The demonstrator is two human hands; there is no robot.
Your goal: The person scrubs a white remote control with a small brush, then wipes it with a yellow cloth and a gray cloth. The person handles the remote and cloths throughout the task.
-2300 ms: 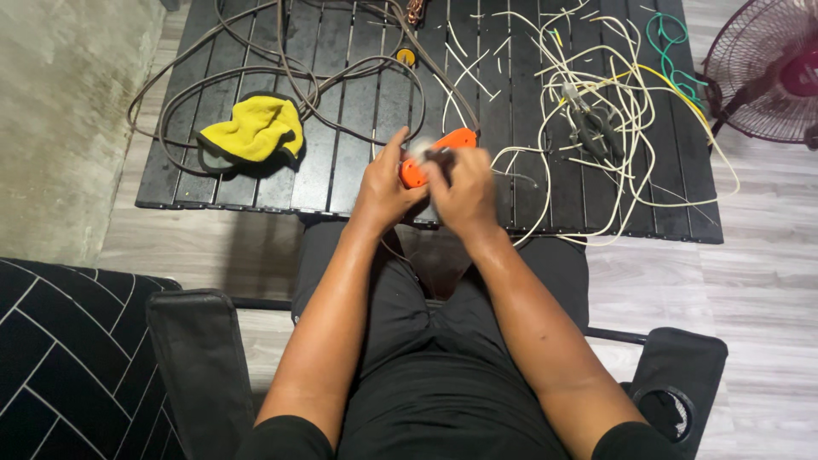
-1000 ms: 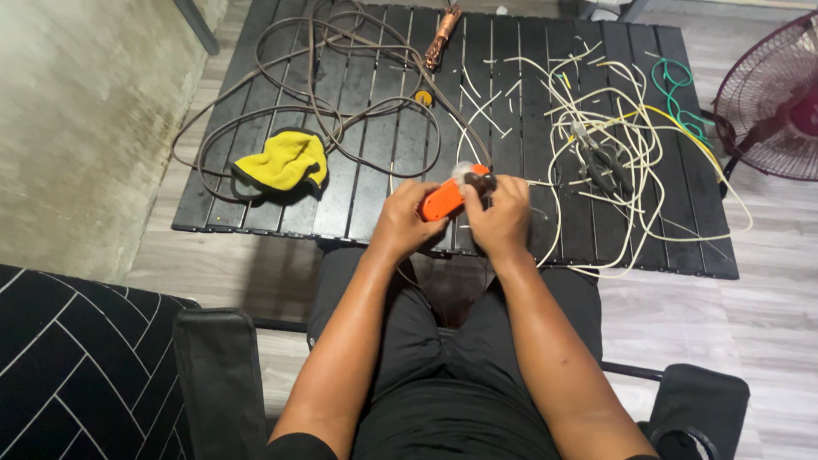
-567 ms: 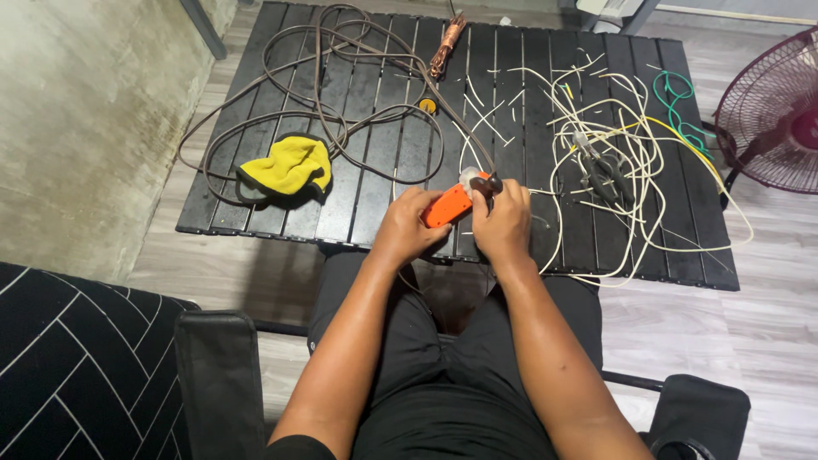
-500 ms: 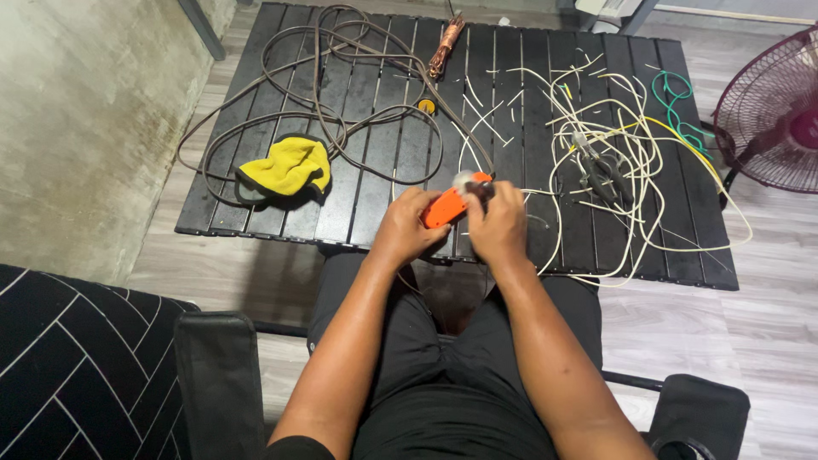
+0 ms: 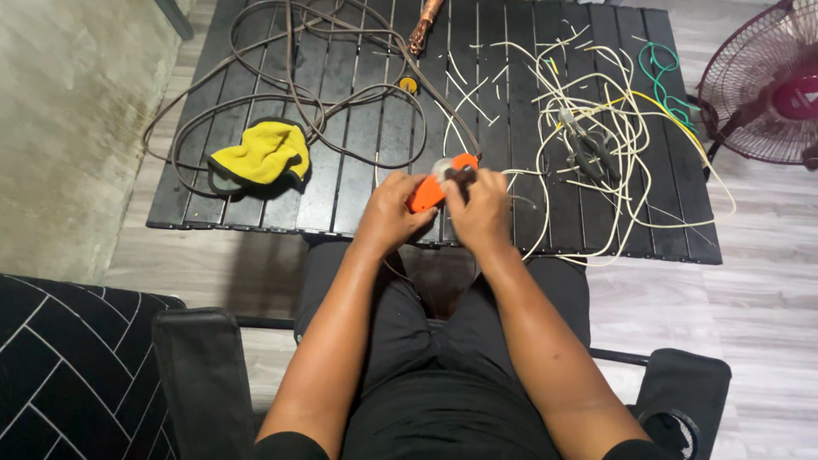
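My left hand (image 5: 390, 213) grips an orange-handled tool (image 5: 432, 189) over the near edge of a black slatted table (image 5: 358, 192). My right hand (image 5: 480, 209) is closed against the tool's front end, where a whitish wire (image 5: 521, 182) meets it; the fingers hide the contact point. Both forearms reach out from my lap, and I sit on a black chair.
A tangle of cream and yellow wires (image 5: 596, 128) with dark pliers (image 5: 588, 153) lies at the right. A brown cable (image 5: 290, 94) loops at the left around a yellow cloth (image 5: 260, 155). A green wire (image 5: 660, 72) and a red fan (image 5: 763, 81) are far right.
The view has shifted slightly, so the table sits lower and nearer. Both hands stay together on the orange tool, with small finger movements at its tip.
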